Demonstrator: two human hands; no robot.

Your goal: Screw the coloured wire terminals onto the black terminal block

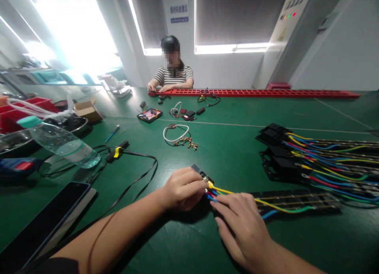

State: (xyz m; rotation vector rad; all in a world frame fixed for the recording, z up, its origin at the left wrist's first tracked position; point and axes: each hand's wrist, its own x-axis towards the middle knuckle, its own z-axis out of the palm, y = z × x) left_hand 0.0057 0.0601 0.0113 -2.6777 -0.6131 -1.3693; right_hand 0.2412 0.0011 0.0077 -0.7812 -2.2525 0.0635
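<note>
My left hand [182, 189] is curled round a small black connector block [201, 173] on the green table [231, 147], holding it at the near middle. My right hand [239, 222] pinches the coloured wires [266, 205] where they enter the block; yellow, blue and red leads show between the fingers. These wires run right along a dark slotted strip [308, 199]. Both hands touch at the block.
A pile of black connector blocks with coloured wire bundles [296, 155] lies at the right. A water bottle [59, 141], a phone [44, 222], black cables, brass terminals [186, 141] and a white loop lie left and ahead. A person [171, 74] sits across, behind a long red rail [266, 93].
</note>
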